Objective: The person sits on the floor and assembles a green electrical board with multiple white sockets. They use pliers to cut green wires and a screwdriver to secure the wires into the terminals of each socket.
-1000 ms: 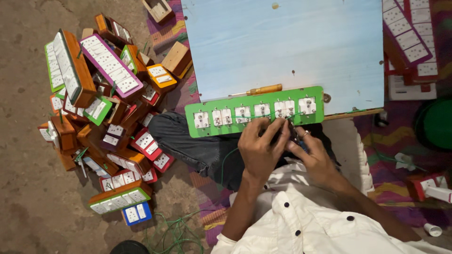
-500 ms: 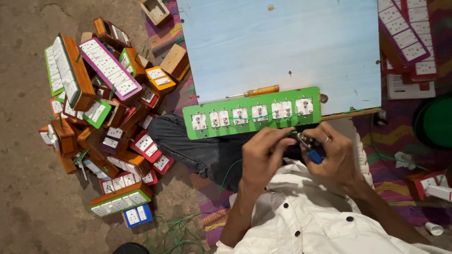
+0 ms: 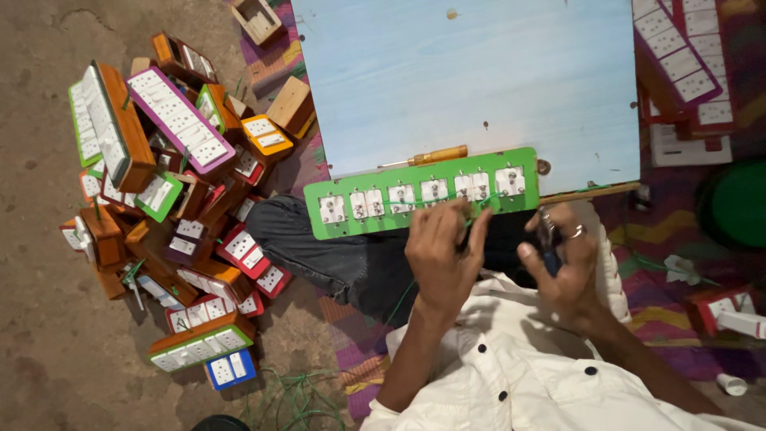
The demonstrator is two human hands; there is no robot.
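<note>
A bare earthen floor (image 3: 48, 351) lies beside a colourful woven mat (image 3: 670, 239) under a pale blue board (image 3: 479, 80).

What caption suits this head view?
Left hand pinches green wire at a green switch panel; right hand holds pliers.

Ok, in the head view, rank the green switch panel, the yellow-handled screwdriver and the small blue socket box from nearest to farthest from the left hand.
From the left hand:
1. Green switch panel, touching its fingers.
2. Yellow-handled screwdriver, just beyond on the pale blue board.
3. Small blue socket box, on the floor, far left.
</note>
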